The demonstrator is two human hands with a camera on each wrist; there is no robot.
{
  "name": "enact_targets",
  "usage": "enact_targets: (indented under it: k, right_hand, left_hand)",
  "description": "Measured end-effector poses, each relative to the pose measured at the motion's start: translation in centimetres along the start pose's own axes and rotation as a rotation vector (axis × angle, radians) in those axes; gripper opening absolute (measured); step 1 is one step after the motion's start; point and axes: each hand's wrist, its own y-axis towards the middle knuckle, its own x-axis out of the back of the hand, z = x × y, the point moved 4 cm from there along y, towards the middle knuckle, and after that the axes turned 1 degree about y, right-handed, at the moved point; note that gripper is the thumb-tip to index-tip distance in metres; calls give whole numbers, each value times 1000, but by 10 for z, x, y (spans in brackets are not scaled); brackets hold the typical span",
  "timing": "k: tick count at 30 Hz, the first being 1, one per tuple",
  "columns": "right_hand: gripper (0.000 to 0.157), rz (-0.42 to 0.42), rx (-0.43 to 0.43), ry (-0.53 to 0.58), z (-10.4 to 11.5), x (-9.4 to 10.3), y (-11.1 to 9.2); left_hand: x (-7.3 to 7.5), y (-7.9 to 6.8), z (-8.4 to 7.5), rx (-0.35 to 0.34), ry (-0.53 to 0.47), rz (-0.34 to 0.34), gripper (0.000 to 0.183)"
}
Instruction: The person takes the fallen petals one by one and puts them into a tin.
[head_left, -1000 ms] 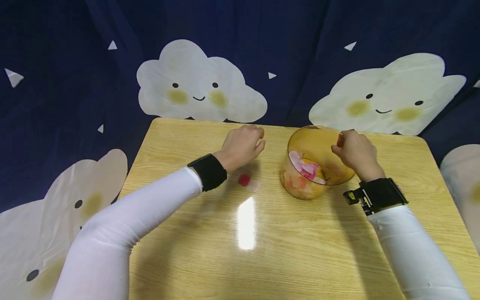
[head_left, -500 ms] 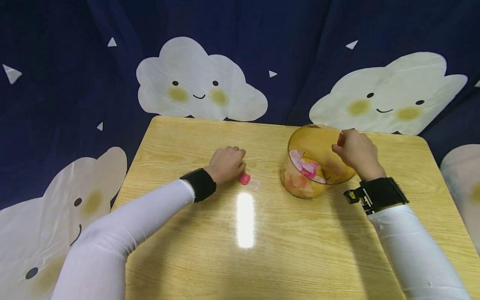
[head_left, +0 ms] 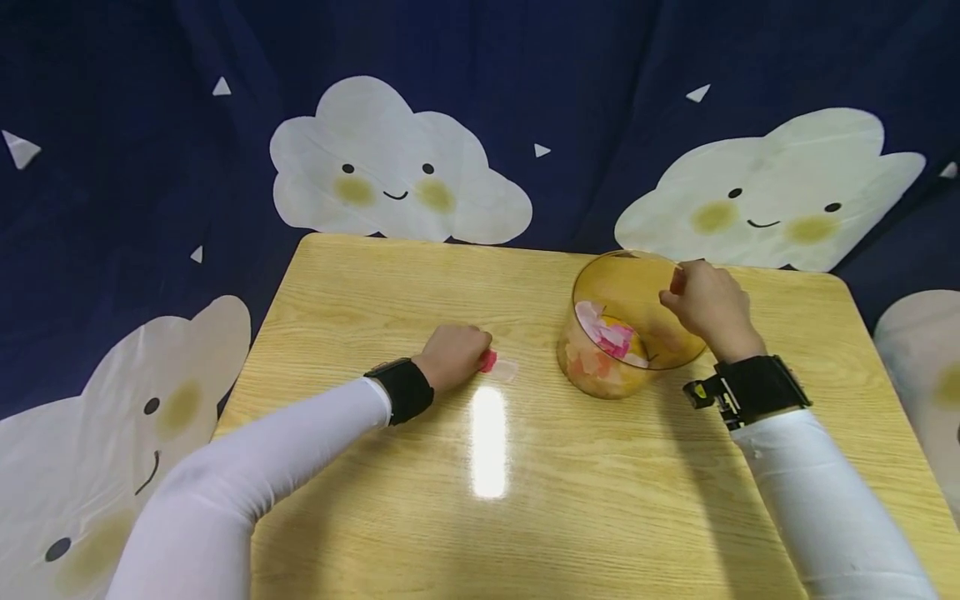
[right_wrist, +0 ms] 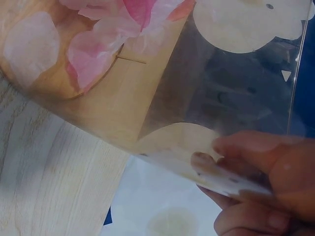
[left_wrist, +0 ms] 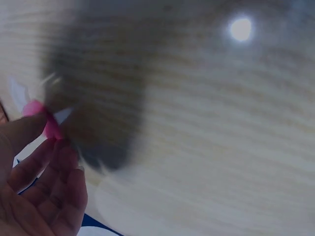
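Note:
With thumb and fingertips my left hand [head_left: 453, 357] pinches a pink flower petal [left_wrist: 52, 129], low over the table. A pale, nearly see-through petal [head_left: 505, 371] lies on the wood just right of those fingers. My right hand [head_left: 708, 304] holds the rim of a round, see-through amber container [head_left: 630, 283], thumb on one side of the wall and fingers on the other. Pink, white and peach petals [right_wrist: 88, 61] lie in the bottom of the container, as the right wrist view also shows.
The light wooden table [head_left: 600, 500] has a bright light reflection in front of the loose petal. Behind it hangs a dark blue curtain [head_left: 585, 75] printed with smiling clouds. The container stands near the table's back edge, to the right.
My left hand has come down and toward me, first left of the pink petal, and now pinches it. My right hand stays on the container's rim.

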Motion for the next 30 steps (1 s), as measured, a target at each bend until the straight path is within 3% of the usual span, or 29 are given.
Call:
enact_targets:
  k: [13, 24, 30]
  right_hand:
    - [24, 15, 1, 3, 2, -2, 1]
    - [23, 13, -3, 4, 1, -4, 1]
    - [24, 13, -2, -2, 0, -3, 1]
  left_hand:
    - [-12, -9, 5, 51, -38, 46, 16]
    - [-13, -10, 10, 50, -26, 3, 14]
    - [-4, -7, 15, 76, -34, -69, 14]
